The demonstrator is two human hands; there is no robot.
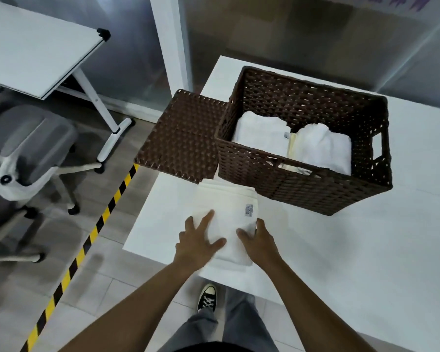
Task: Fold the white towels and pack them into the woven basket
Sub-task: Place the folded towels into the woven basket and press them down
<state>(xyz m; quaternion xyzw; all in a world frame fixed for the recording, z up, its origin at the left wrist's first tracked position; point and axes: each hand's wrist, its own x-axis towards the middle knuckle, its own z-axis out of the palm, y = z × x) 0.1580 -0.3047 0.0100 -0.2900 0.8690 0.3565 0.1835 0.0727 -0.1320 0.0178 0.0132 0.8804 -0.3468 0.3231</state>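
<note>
A folded white towel (228, 214) with a small grey label lies on the white table (353, 250) near its front left corner. My left hand (197, 241) rests flat on the towel's left part, fingers spread. My right hand (258, 238) holds the towel's right edge, thumb on top and fingers curled around the side. Behind the towel stands the dark brown woven basket (315, 189). Inside it lie two folded white towels, one on the left (263, 134) and one on the right (323, 146), with a cream cloth (292, 146) between them.
The basket's woven lid (181, 135) lies to the left of the basket, overhanging the table edge. A grey office chair (28, 153) and a white tilted table (36, 47) stand at the left. Yellow-black tape (87, 240) runs across the floor. My shoe (207, 297) is below the table edge.
</note>
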